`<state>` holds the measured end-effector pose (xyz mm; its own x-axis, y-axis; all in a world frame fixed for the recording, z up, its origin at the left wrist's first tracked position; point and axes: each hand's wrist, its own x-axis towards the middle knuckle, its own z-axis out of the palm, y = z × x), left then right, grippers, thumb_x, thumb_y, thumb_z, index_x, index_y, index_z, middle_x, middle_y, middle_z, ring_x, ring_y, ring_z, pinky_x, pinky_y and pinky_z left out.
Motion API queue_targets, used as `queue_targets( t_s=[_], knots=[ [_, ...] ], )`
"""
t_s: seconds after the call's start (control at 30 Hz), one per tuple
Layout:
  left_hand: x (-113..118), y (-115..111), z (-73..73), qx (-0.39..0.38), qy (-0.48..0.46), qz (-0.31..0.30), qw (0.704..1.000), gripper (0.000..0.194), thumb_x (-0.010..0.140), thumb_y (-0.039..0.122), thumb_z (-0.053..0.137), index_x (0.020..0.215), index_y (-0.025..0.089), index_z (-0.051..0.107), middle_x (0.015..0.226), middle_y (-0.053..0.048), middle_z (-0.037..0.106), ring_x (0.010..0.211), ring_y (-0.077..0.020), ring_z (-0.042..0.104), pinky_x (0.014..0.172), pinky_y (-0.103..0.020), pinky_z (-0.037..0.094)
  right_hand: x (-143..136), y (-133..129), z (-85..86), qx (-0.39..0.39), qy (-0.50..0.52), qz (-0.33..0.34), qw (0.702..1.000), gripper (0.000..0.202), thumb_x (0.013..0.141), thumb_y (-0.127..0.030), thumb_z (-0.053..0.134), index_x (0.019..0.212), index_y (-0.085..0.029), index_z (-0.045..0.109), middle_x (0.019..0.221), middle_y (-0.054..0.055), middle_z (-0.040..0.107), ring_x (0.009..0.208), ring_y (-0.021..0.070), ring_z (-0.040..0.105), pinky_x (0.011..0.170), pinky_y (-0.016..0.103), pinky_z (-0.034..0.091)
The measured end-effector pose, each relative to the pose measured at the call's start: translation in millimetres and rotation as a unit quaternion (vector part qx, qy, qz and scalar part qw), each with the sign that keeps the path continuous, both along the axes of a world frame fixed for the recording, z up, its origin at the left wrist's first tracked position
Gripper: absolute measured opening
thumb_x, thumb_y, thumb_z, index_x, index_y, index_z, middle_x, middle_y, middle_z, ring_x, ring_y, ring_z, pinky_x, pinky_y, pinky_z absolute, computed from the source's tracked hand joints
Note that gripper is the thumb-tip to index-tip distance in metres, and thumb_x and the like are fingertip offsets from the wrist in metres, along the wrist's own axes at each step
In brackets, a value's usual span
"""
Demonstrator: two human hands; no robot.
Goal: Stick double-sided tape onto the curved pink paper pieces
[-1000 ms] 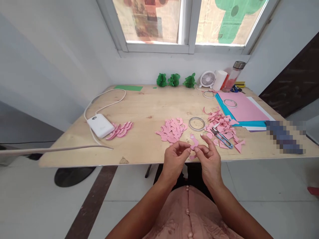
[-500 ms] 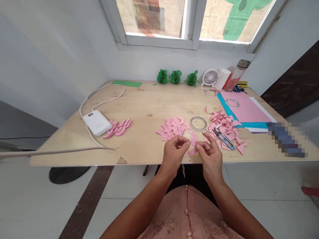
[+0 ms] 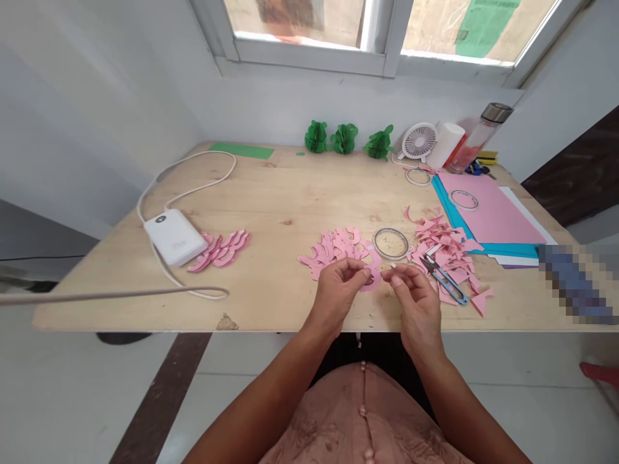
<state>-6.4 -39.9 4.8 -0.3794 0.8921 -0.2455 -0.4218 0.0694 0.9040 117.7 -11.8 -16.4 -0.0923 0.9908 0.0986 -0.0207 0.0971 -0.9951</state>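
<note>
Pink paper cutout hangs edge-pinched in my left hand, likely leaving its face clear; remotely, I cannot tell whether my curled right hand pinches anything.

A pale wooden desk with a few knots in its grain stands against a white wall. Above it, bright daylight glows through a pale-framed window covered with tan paper, a green shape showing at its right. The light tiled floor is crossed by a dark brown strip; a dark brown panel shows at the right edge.
</note>
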Motion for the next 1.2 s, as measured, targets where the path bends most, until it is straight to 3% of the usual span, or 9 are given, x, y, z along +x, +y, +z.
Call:
queue_targets(
  t_s=[0.23, 0.5, 0.7, 1.2],
  knots=[
    [-1.9, 9.1, 0.8, -0.011, 0.003, -0.041, 0.999, 0.007, 0.064, 0.017, 0.070, 0.063, 0.015, 0.064, 0.058, -0.001, 0.065, 0.057, -0.0111, 0.058, 0.060, -0.022, 0.044, 6.8, 6.2, -0.9, 0.003, -0.043, 0.067, 0.997, 0.012, 0.082, -0.029, 0.057, 0.086, -0.020, 0.064, 0.092, 0.005, 0.068, 0.090, 0.0199, 0.061, 0.081, 0.034, 0.046],
    [-0.6, 11.9, 0.5, 0.000, 0.030, -0.077, 0.997, 0.004, 0.064, 0.017, 0.068, 0.063, 0.015, 0.065, 0.056, 0.000, 0.062, 0.055, -0.0109, 0.056, 0.058, -0.023, 0.043, 8.5, 11.8, -3.1, 0.010, -0.095, 0.080, 0.992, 0.011, 0.082, -0.027, 0.056, 0.083, -0.020, 0.063, 0.079, 0.003, 0.065, 0.076, 0.0177, 0.059, 0.072, 0.030, 0.046],
    [-0.3, 10.2, 0.6, 0.001, 0.045, -0.067, 0.997, 0.004, 0.064, 0.016, 0.068, 0.062, 0.015, 0.066, 0.056, 0.000, 0.062, 0.057, -0.0106, 0.055, 0.060, -0.023, 0.044, 8.9, 10.9, -4.9, 0.014, -0.117, 0.072, 0.990, 0.010, 0.081, -0.027, 0.056, 0.081, -0.019, 0.063, 0.077, 0.002, 0.064, 0.072, 0.0164, 0.057, 0.070, 0.029, 0.044],
    [5.8, 8.2, -6.3, -0.019, -0.023, -0.015, 0.999, 0.008, 0.062, 0.014, 0.070, 0.068, 0.013, 0.066, 0.059, 0.002, 0.063, 0.055, -0.0083, 0.056, 0.059, -0.021, 0.045, 5.5, 6.6, -7.1, 0.008, -0.130, 0.052, 0.990, 0.009, 0.080, -0.025, 0.057, 0.079, -0.019, 0.064, 0.077, 0.002, 0.066, 0.073, 0.0171, 0.058, 0.069, 0.029, 0.045]
  ],
)
